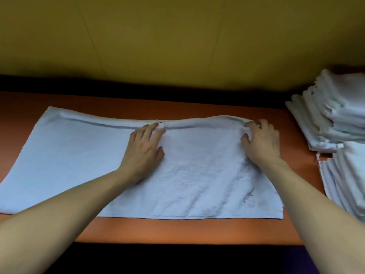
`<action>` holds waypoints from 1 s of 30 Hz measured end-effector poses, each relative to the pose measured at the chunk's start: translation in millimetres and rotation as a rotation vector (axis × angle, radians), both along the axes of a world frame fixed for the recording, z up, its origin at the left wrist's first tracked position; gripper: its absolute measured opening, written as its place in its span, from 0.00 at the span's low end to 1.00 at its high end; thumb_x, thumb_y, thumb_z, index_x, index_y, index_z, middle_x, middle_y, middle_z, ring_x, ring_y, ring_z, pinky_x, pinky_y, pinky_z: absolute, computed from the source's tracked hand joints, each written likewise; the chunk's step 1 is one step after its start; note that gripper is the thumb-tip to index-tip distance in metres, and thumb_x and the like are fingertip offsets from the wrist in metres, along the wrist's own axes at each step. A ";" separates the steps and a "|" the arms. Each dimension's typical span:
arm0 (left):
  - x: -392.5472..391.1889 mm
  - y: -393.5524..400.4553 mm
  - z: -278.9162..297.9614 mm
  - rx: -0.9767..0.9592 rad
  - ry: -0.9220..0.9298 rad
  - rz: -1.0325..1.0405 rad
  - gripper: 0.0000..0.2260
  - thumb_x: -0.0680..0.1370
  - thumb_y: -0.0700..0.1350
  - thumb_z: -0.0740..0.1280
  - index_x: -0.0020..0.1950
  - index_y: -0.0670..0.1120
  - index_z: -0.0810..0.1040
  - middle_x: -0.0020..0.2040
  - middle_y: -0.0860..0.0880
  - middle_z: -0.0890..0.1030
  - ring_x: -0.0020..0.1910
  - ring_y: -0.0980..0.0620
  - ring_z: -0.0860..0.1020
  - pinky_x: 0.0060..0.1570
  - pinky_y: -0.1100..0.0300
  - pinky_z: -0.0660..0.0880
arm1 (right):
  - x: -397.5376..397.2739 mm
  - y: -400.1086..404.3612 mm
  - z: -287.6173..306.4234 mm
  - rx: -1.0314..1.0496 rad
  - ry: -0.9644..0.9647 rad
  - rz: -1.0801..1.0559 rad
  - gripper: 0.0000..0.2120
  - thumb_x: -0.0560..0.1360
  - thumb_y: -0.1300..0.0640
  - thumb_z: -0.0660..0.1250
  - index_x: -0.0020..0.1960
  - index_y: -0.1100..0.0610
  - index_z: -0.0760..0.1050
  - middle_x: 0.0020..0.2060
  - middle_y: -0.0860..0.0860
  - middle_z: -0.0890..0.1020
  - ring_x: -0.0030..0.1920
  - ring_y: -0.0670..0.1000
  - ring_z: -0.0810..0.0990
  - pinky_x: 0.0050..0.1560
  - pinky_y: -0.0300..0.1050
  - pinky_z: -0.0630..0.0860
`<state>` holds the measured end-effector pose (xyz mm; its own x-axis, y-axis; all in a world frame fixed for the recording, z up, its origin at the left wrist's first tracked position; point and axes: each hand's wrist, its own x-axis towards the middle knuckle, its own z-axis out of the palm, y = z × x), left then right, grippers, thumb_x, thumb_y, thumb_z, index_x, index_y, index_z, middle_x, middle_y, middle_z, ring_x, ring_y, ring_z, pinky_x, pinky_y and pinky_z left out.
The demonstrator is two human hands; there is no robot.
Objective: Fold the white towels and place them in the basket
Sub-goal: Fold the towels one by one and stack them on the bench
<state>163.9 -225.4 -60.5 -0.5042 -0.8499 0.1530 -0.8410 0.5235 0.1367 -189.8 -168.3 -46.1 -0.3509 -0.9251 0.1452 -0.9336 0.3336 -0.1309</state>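
A long white towel point(75, 155) lies spread flat across the orange table point(177, 230), folded lengthwise, with its doubled edge running along the far side. My left hand point(145, 150) rests on the towel near the middle, fingertips at the far edge by a small label. My right hand point(261, 142) is at the towel's far right corner, thumb and fingers pinching that edge. No basket is in view.
Two stacks of folded white towels stand at the right: a tall one point(331, 113) at the back and a lower one point(347, 184) nearer me. A yellow wall point(177, 36) rises behind the table. A strip of table shows along the front edge.
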 end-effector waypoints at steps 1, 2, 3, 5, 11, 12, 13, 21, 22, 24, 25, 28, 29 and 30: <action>-9.3 -5.6 2.7 0.004 0.019 0.042 0.22 0.78 0.46 0.65 0.72 0.46 0.69 0.72 0.41 0.70 0.69 0.38 0.69 0.66 0.43 0.67 | 0.9 -1.7 0.6 -0.024 -0.001 0.035 0.19 0.76 0.53 0.60 0.62 0.57 0.80 0.57 0.60 0.79 0.54 0.65 0.76 0.54 0.56 0.70; -15.8 -12.4 5.1 0.013 0.028 0.095 0.20 0.79 0.48 0.64 0.71 0.46 0.70 0.69 0.41 0.72 0.66 0.38 0.71 0.64 0.43 0.68 | 1.7 -2.7 -1.0 -0.008 -0.005 0.079 0.20 0.75 0.52 0.58 0.60 0.57 0.81 0.55 0.60 0.80 0.53 0.65 0.77 0.54 0.56 0.71; -19.6 -19.5 5.9 0.028 0.020 0.143 0.20 0.79 0.49 0.62 0.70 0.46 0.70 0.67 0.41 0.73 0.64 0.38 0.71 0.63 0.43 0.68 | 1.9 -3.6 -3.9 0.027 -0.002 0.116 0.21 0.75 0.52 0.57 0.61 0.56 0.80 0.56 0.60 0.80 0.55 0.65 0.77 0.55 0.56 0.71; -21.8 -30.0 2.6 0.089 -0.031 0.181 0.21 0.81 0.53 0.59 0.73 0.48 0.68 0.70 0.43 0.72 0.68 0.39 0.70 0.66 0.43 0.65 | -0.4 -8.4 -11.3 0.097 -0.016 0.119 0.21 0.78 0.51 0.57 0.69 0.53 0.75 0.66 0.58 0.77 0.63 0.64 0.74 0.61 0.57 0.70; -17.2 -51.7 -12.4 0.226 -0.138 0.110 0.30 0.81 0.64 0.45 0.83 0.56 0.49 0.83 0.48 0.49 0.82 0.42 0.48 0.79 0.44 0.46 | -15.7 -30.5 -15.8 0.203 -0.168 -0.032 0.28 0.82 0.41 0.54 0.81 0.46 0.57 0.80 0.52 0.59 0.78 0.59 0.58 0.74 0.59 0.56; -18.1 -55.7 -13.3 0.227 -0.147 0.107 0.31 0.80 0.65 0.43 0.83 0.56 0.47 0.83 0.48 0.48 0.82 0.42 0.48 0.79 0.44 0.45 | -18.3 -31.1 -14.3 0.209 -0.149 -0.025 0.28 0.82 0.41 0.54 0.80 0.47 0.57 0.80 0.52 0.60 0.78 0.59 0.58 0.73 0.60 0.57; -19.6 -58.6 -14.5 0.215 -0.155 0.110 0.32 0.80 0.65 0.43 0.83 0.56 0.46 0.83 0.47 0.48 0.82 0.42 0.48 0.79 0.44 0.45 | -20.6 -31.3 -12.0 0.206 -0.131 -0.020 0.28 0.82 0.41 0.54 0.80 0.47 0.58 0.80 0.52 0.61 0.77 0.59 0.59 0.72 0.60 0.58; -97.5 24.4 -6.6 -0.026 0.093 -0.148 0.23 0.80 0.47 0.61 0.76 0.45 0.68 0.76 0.38 0.67 0.73 0.36 0.67 0.72 0.42 0.63 | -57.5 -39.5 0.8 0.065 -0.391 -0.149 0.26 0.78 0.49 0.67 0.74 0.51 0.70 0.69 0.58 0.72 0.68 0.62 0.72 0.67 0.57 0.71; -113.8 48.6 -7.8 -0.019 0.153 -0.242 0.21 0.79 0.47 0.62 0.72 0.43 0.72 0.73 0.38 0.72 0.69 0.36 0.71 0.68 0.42 0.68 | -59.8 -38.9 1.4 0.053 -0.426 -0.174 0.26 0.76 0.47 0.69 0.72 0.52 0.72 0.67 0.58 0.73 0.66 0.62 0.74 0.65 0.56 0.73; -146.4 101.0 -7.8 -0.004 0.238 -0.436 0.17 0.76 0.48 0.66 0.62 0.42 0.78 0.64 0.39 0.77 0.56 0.37 0.77 0.56 0.44 0.73 | -65.3 -38.0 -0.3 0.055 -0.471 -0.215 0.25 0.73 0.44 0.72 0.67 0.50 0.77 0.64 0.56 0.76 0.61 0.59 0.78 0.61 0.54 0.77; -160.8 125.4 -6.7 0.021 0.239 -0.514 0.15 0.75 0.50 0.67 0.58 0.43 0.79 0.61 0.40 0.78 0.51 0.39 0.76 0.51 0.45 0.72 | -67.7 -38.6 -1.8 0.046 -0.500 -0.239 0.23 0.71 0.43 0.73 0.63 0.49 0.79 0.62 0.55 0.78 0.59 0.58 0.79 0.60 0.54 0.78; -192.5 172.4 -8.4 0.088 0.100 -0.555 0.21 0.73 0.62 0.66 0.54 0.46 0.77 0.55 0.46 0.75 0.44 0.44 0.71 0.46 0.50 0.68 | -65.1 -36.6 1.7 0.023 -0.607 -0.304 0.15 0.72 0.47 0.74 0.55 0.53 0.81 0.54 0.54 0.83 0.55 0.57 0.82 0.57 0.53 0.80; -199.4 179.2 -12.0 0.088 0.069 -0.524 0.22 0.72 0.64 0.66 0.54 0.47 0.76 0.53 0.48 0.74 0.43 0.45 0.70 0.45 0.52 0.67 | -64.1 -34.8 2.2 0.031 -0.626 -0.313 0.12 0.74 0.50 0.73 0.53 0.56 0.82 0.52 0.55 0.84 0.55 0.58 0.82 0.57 0.54 0.80; -204.9 182.4 -14.7 0.076 0.064 -0.501 0.21 0.73 0.64 0.66 0.54 0.48 0.75 0.50 0.48 0.74 0.42 0.46 0.70 0.43 0.53 0.67 | -63.7 -32.8 1.3 0.034 -0.624 -0.314 0.11 0.75 0.52 0.72 0.53 0.58 0.82 0.51 0.57 0.84 0.54 0.60 0.82 0.58 0.55 0.80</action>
<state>-41.0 -42.9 -75.1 -0.8444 -0.5159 0.1442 -0.4778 0.8471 0.2325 -253.5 -201.1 -44.8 -0.6109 -0.7667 -0.1975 -0.5460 0.5887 -0.5961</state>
